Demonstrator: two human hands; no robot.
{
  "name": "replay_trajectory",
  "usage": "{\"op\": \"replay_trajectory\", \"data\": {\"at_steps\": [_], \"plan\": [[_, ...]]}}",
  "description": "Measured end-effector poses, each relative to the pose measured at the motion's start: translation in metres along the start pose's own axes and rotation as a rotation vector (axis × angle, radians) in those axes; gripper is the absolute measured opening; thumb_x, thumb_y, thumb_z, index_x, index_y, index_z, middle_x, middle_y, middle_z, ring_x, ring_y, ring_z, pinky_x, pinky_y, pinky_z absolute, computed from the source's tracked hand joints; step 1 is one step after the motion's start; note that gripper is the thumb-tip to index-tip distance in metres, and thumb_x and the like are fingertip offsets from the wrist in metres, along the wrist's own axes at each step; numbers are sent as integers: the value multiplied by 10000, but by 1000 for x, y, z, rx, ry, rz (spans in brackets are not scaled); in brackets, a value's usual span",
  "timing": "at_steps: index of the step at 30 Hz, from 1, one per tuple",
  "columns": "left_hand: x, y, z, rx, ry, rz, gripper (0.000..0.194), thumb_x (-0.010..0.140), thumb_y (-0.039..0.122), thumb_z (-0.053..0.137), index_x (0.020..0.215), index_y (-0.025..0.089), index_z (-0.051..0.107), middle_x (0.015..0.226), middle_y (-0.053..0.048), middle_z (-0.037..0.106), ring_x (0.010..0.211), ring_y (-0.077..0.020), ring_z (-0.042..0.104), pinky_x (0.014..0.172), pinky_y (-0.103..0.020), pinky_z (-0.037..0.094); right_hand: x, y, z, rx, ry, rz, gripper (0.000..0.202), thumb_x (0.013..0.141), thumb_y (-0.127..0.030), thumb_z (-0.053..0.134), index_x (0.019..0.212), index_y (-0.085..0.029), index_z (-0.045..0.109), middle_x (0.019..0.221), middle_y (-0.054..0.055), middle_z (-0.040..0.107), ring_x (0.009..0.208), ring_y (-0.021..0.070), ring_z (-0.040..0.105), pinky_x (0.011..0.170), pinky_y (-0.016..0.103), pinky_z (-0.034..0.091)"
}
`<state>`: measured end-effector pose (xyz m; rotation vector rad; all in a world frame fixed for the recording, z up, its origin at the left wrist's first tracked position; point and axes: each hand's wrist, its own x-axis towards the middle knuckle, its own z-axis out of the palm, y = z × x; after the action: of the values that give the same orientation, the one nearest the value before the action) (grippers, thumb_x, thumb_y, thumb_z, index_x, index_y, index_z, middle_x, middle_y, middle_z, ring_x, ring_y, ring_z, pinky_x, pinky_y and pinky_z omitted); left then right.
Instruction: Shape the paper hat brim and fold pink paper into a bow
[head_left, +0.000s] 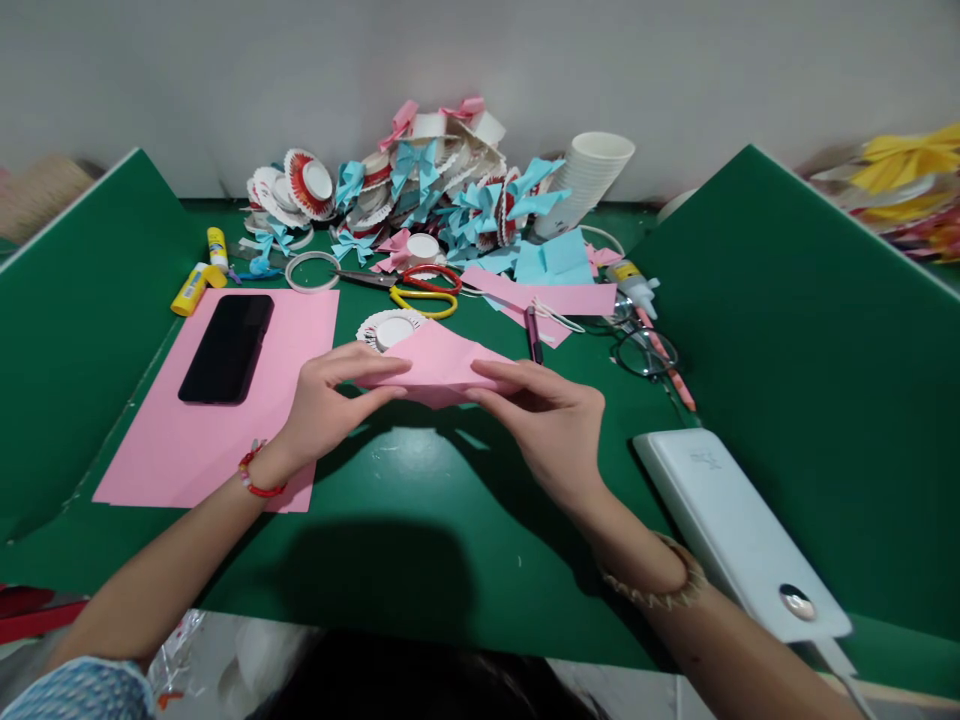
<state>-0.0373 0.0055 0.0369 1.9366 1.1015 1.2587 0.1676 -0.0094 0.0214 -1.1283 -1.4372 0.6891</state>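
A folded piece of pink paper [444, 362] is held up over the middle of the green table between my two hands. My left hand [330, 397] pinches its left end between thumb and fingers. At the right end, my right hand [546, 412] grips it the same way. The paper comes to a low peak at the top, with folded edges below. Just behind it, partly covered, lies a small white round piece with a frilled rim [390, 328].
Pink sheets [161, 440] under a black phone [226, 350] lie left. Scissors [420, 290], glue sticks [192, 288], a pen [533, 335] and piled bows [416, 170] sit behind. Glasses [646, 352] and a white power bank [742, 530] are right, between green side panels [810, 380].
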Motion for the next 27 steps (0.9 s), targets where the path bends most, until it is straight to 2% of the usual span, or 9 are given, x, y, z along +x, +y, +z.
{"op": "replay_trajectory", "data": {"at_steps": [3,7,12,16,19,23,27], "plan": [[0,0,1,37,37,85,102,706,157,701,791,210,723,691,-8,623,637,-97,554,575,-223,473,1,1,1,-84,8,-109,97,692,-147,709,746,-228,718,705,7,638,658,132,588,579,284,501],[-1,1,2,26,51,95,92,711,121,688,751,201,713,685,-3,626,636,-94,551,566,-220,454,2,3,2,-155,28,-208,81,695,-141,702,689,-220,686,792,17,563,769,148,569,636,306,503],[-1,2,3,-48,72,3,54,703,145,698,737,185,709,691,-10,658,641,-106,575,566,-232,450,0,4,3,-47,-88,-193,112,732,-129,666,812,-206,652,855,34,611,799,148,597,632,287,530],[1,0,-1,-38,103,-64,104,686,189,719,789,185,715,749,-30,682,680,-125,587,579,-248,448,0,4,2,-46,-76,-159,161,728,-140,680,869,-215,663,833,29,664,790,157,621,680,316,525],[2,-3,-3,15,63,-12,146,694,202,714,840,195,712,788,-35,683,709,-133,593,635,-269,471,2,3,0,-71,-27,-157,114,737,-122,660,808,-210,675,759,18,674,692,141,619,617,295,517],[2,-5,-4,105,12,94,76,749,184,660,812,201,699,745,-23,635,703,-128,576,662,-278,481,4,1,-1,-132,-18,-230,134,727,-80,626,708,-209,658,673,0,631,636,130,583,580,287,501],[0,-5,-2,221,34,162,87,758,168,637,808,222,684,816,-24,527,782,-131,532,696,-282,481,3,1,0,-167,1,-252,104,690,-103,645,688,-207,651,820,30,561,735,140,568,558,277,517]]}}
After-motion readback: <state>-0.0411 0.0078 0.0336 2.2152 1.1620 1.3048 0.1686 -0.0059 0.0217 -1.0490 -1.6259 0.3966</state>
